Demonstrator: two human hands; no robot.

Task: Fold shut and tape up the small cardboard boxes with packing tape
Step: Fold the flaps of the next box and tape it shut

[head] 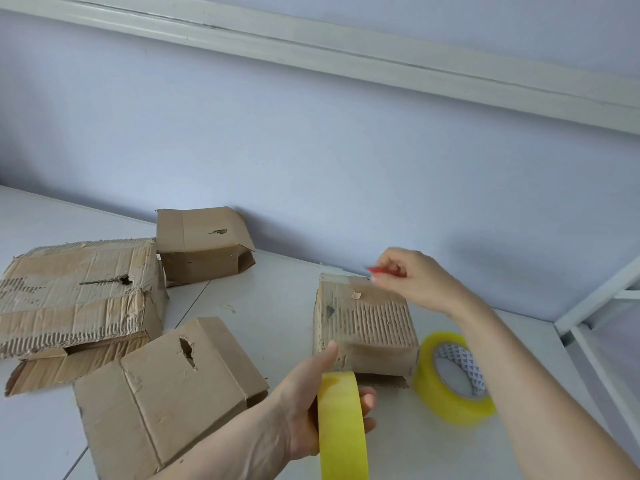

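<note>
Boxes of worn brown cardboard sit on the white bench, four in all. The one being worked on (363, 327) stands toward the right side, its face torn so the ribbed layer shows, with a strip of tape across its far top edge. The person's left hand (311, 403) grips a yellow roll of packing tape (341, 424) at the near edge, fingers curled round it and the thumb lying against the box's lower left corner. The right hand (408, 275) hovers at the box's far top corner, fingers pinched on a small red object (379, 270) too blurred to identify. A second yellow tape roll (453, 375) leans just beside the box's right side, touching or nearly so.

To the left, a large battered box (76, 296) lies near the left edge. A smaller box (204, 244) sits behind it against the pale wall (311, 150), with a flap open. Another box (173, 389) lies near the front edge, a ragged hole in its top, just left of the left forearm.
</note>
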